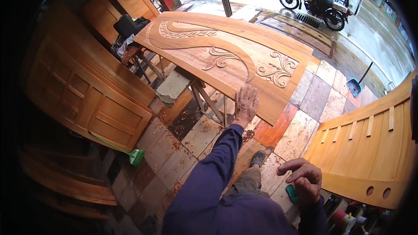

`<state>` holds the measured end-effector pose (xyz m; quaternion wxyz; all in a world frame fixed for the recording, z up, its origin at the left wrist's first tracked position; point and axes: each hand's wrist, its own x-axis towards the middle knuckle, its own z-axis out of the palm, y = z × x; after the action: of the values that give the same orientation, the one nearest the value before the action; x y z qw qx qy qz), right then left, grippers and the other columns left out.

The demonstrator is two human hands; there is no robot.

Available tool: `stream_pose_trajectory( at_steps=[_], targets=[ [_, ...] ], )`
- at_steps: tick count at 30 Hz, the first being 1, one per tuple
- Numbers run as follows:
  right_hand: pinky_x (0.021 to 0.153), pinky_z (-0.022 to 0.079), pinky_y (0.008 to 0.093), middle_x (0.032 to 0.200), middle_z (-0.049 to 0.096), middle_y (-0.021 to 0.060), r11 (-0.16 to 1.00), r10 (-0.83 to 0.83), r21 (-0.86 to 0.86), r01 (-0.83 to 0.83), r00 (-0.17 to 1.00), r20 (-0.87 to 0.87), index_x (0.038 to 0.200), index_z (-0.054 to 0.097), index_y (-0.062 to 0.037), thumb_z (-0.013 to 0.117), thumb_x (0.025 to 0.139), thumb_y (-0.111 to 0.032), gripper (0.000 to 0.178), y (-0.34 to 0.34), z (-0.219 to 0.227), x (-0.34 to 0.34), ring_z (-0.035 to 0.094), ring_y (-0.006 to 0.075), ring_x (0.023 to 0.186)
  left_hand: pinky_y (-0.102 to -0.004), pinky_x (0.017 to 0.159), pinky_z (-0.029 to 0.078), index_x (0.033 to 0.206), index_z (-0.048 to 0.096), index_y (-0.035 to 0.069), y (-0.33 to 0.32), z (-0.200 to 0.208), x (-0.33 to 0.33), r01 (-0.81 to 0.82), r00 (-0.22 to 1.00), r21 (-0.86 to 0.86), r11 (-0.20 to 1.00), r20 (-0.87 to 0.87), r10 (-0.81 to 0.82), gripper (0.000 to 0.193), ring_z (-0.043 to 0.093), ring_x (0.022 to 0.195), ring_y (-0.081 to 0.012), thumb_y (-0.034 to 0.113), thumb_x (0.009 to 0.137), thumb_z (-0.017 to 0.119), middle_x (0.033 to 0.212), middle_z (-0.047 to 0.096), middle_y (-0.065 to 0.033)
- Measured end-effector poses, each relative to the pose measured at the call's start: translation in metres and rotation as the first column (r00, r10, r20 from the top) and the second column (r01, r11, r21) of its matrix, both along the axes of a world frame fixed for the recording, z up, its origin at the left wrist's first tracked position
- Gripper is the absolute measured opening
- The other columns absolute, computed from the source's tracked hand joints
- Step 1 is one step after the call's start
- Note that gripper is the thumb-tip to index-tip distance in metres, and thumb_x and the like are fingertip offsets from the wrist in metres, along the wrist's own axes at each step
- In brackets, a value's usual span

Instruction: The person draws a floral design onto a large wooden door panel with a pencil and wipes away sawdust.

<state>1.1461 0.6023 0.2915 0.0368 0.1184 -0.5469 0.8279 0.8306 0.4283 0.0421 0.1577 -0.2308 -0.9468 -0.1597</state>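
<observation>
A large carved wooden door panel (174, 52) lies flat, raised on wooden supports, with curved borders and leafy scrolls in relief. My left hand (246, 103) rests palm down on its near edge, fingers stretched out, with dust or stains on the skin. Closer to my body, my right hand (306, 180) hangs in the air, away from the panel. Its fingers are loosely bent and apart from the thumb, and nothing shows in them. Just beside that hand, lower down, is a small teal object (292, 193), partly hidden, whose kind I cannot make out.
Panelled doors (91, 104) lean at the left, near a green broom (136, 157). Another slatted wooden panel (361, 148) stands at the right. Shavings litter the tiled floor (200, 137). A blue dustpan (354, 88) sits farther off; a motorcycle (313, 6) is parked on the wet street.
</observation>
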Motion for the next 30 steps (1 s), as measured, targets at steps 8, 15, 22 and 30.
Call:
stream_pose_trajectory(
  at_steps=[8,15,22,30],
  targets=[
    [0.084,0.059,0.0407,0.125,0.065,0.0302,0.835,-0.02,-0.442,-0.327,0.785,-0.619,0.118,0.074,0.0036,0.075,0.096,-0.043,0.052,-0.022,0.118,-0.181,0.07,0.0308,0.1,-0.0551,0.128,0.013,0.164,0.035,0.023,0.012,0.031,-0.006,-0.013,0.99,-0.081,0.997,0.142,0.025,0.06,0.021,0.158,-0.0363,0.041,0.108,0.045,0.172,0.027,-0.0094],
    [0.085,0.056,0.0417,0.109,0.072,0.0213,0.912,0.195,-0.212,-0.352,0.824,-0.531,0.091,0.072,-0.0012,0.073,0.098,-0.031,0.031,0.114,0.111,-0.324,0.07,0.0295,0.097,-0.0591,0.128,0.005,0.167,0.026,0.019,0.042,0.058,-0.015,-0.205,0.886,-0.313,0.927,0.343,0.312,0.067,0.011,0.16,-0.0409,0.046,0.108,0.043,0.175,0.014,-0.0133],
    [0.092,0.053,0.0296,0.114,0.071,0.0093,0.914,-0.401,0.235,0.33,0.824,0.401,0.101,0.071,0.0001,0.07,0.099,-0.005,0.005,0.311,-0.1,-0.349,0.065,0.0146,0.103,-0.0605,0.127,0.006,0.167,0.023,0.012,0.121,0.059,-0.11,-0.131,0.921,-0.291,0.948,0.319,0.225,0.07,0.01,0.159,-0.0455,0.044,0.108,0.043,0.174,0.012,-0.0196],
    [0.073,0.052,0.0237,0.102,0.073,0.0047,0.695,-0.716,0.519,0.497,0.417,0.56,0.104,0.069,-0.0067,0.069,0.103,-0.023,0.017,0.533,-0.208,-0.359,0.067,0.0096,0.085,-0.0594,0.127,0.01,0.166,0.026,0.011,0.196,0.056,-0.193,-0.418,0.803,-0.297,0.858,0.32,0.502,0.066,0.013,0.159,-0.045,0.039,0.109,0.042,0.173,0.019,-0.0194]
  ],
)
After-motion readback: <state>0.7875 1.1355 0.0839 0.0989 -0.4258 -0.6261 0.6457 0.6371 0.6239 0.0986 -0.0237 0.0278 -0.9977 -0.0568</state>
